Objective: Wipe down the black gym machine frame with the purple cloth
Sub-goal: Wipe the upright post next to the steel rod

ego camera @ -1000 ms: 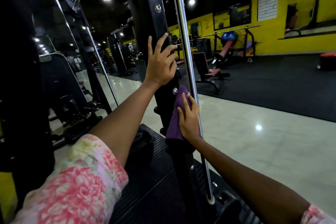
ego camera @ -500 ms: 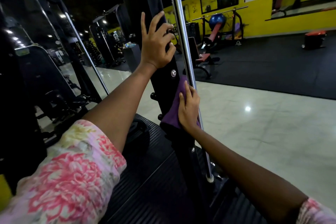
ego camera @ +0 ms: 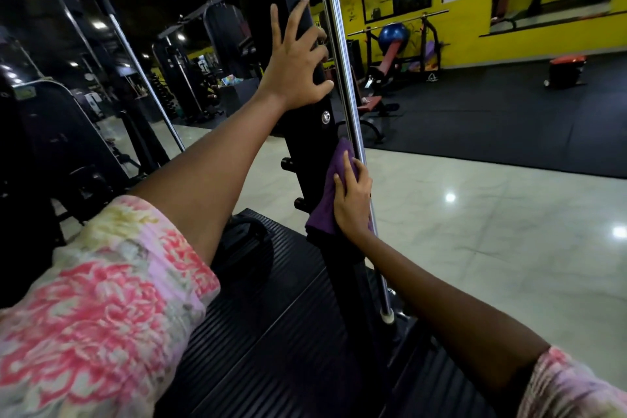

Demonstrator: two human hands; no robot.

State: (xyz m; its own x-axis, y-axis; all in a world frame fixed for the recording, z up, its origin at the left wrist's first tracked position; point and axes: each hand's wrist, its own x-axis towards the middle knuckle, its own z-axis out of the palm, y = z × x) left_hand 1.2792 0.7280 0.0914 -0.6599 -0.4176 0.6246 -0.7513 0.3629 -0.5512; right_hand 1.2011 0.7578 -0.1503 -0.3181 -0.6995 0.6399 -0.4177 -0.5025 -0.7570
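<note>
The black upright post of the gym machine frame (ego camera: 307, 132) runs through the middle of the view. My left hand (ego camera: 293, 64) lies on it higher up, fingers spread and curling round its edge. Lower down, my right hand (ego camera: 353, 200) presses the purple cloth (ego camera: 327, 204) flat against the post with straight fingers. A chrome guide rod (ego camera: 342, 85) stands just right of the post, touching the cloth's edge. Part of the cloth is hidden under my palm.
The post stands on a ribbed black base platform (ego camera: 271, 299). Two black pegs (ego camera: 288, 164) stick out of the post's left side. Shiny tiled floor (ego camera: 475, 231) lies to the right, with benches, a blue ball (ego camera: 393, 36) and a yellow wall beyond. More machines crowd the left.
My view has tilted so the post and hands sit differently in frame. My right hand with the cloth has slid slightly along the post. My left hand stays on the post.
</note>
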